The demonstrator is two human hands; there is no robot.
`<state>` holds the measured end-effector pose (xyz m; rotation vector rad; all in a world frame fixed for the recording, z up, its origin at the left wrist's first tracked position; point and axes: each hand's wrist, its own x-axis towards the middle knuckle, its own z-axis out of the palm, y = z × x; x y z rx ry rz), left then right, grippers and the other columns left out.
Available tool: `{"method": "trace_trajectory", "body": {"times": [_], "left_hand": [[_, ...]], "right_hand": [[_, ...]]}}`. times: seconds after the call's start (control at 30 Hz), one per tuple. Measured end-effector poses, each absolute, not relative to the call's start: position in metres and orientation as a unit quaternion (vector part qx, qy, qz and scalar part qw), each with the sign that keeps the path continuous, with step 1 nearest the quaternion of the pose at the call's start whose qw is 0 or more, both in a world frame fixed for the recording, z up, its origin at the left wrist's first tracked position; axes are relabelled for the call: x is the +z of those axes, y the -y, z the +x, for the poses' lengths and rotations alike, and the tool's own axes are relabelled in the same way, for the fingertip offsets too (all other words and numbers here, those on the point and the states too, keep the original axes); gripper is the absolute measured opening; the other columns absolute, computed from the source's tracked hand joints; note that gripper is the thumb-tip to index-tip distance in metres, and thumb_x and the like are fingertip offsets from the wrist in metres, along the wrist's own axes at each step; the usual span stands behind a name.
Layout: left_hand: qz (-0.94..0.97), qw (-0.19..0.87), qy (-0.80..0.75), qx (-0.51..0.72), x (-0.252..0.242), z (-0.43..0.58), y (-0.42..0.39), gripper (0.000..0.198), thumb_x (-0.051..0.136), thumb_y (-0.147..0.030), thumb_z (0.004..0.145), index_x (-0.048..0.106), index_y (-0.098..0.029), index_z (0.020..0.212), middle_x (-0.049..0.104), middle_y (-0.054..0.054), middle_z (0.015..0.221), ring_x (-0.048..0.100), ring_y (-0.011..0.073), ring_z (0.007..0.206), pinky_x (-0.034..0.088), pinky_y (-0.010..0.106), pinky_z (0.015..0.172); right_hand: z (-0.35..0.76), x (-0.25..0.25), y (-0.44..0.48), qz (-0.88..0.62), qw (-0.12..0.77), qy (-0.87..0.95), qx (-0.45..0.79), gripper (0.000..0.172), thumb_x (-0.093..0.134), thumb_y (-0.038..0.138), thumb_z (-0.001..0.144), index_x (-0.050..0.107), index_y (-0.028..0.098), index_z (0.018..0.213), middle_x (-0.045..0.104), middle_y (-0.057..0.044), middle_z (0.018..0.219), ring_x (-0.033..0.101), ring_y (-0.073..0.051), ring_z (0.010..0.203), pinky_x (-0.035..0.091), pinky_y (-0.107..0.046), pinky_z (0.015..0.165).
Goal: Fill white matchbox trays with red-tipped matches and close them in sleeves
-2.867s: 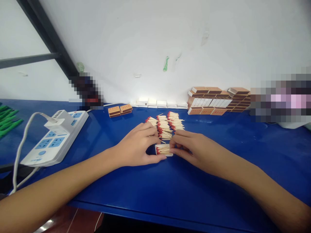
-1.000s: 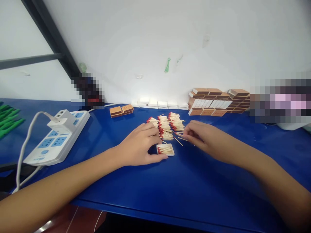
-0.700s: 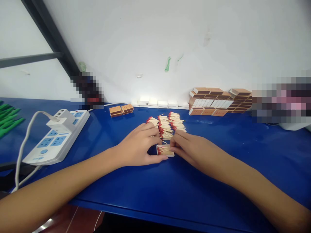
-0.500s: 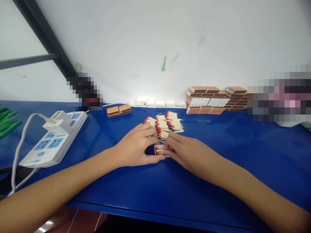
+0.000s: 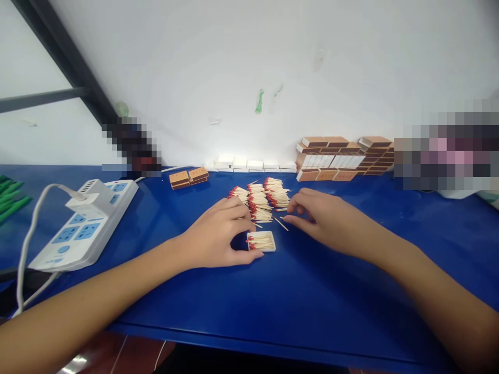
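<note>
A small white matchbox tray (image 5: 261,242) with red-tipped matches in it lies on the blue table (image 5: 296,291). My left hand (image 5: 218,234) curls round its left end, thumb and fingers touching it. Just behind lies a pile of loose matches (image 5: 262,198). My right hand (image 5: 323,215) rests at the right edge of that pile, fingers bent and pinched together near a few stray matches (image 5: 281,223). Whether it holds one I cannot make out.
A white power strip (image 5: 83,223) with a plugged-in cable lies at the left. Two brown matchboxes (image 5: 189,177) and a row of white trays (image 5: 253,164) sit near the wall. Stacked matchboxes (image 5: 343,158) stand at the back right. Green objects (image 5: 10,195) are at the far left.
My right hand has left the tray and moved back and right to the edge of the match pile. The left hand has stayed on the tray.
</note>
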<state>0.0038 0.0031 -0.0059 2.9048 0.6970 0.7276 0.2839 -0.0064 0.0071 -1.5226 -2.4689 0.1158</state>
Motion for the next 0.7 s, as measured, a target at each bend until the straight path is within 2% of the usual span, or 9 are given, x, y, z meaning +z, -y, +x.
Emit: {"method": "trace_trajectory", "body": {"times": [0.1,0.33,0.7], "left_hand": [[0.944,0.032,-0.228,0.235,-0.004,0.005,-0.002,0.036,0.077,-0.049,0.086,0.076,-0.016,0.101,0.07,0.007,0.094,0.061,0.0239,0.093,0.05,0.041,0.088],[0.946,0.039,-0.232,0.224,-0.004,0.005,-0.002,0.035,0.075,-0.049,0.087,0.075,-0.017,0.099,0.07,0.006,0.093,0.061,0.0239,0.094,0.049,0.042,0.091],[0.947,0.021,-0.223,0.229,-0.005,0.005,-0.003,0.033,0.073,-0.049,0.09,0.074,-0.017,0.097,0.069,0.007,0.092,0.059,0.0239,0.092,0.049,0.04,0.088]], "right_hand": [[0.281,0.0,0.005,-0.532,0.104,0.839,0.046,0.017,0.059,0.037,0.1,0.061,0.022,0.094,0.066,-0.006,0.099,0.062,-0.02,0.079,0.043,-0.032,0.068],[0.282,-0.002,0.005,-0.515,0.08,0.851,0.065,0.022,0.049,0.03,0.103,0.057,0.022,0.084,0.065,-0.007,0.091,0.062,-0.02,0.075,0.044,-0.032,0.065],[0.275,0.007,0.009,-0.478,0.164,0.851,0.146,0.011,0.051,0.024,0.1,0.062,0.022,0.098,0.071,-0.003,0.088,0.063,-0.017,0.073,0.045,-0.029,0.067]]}}
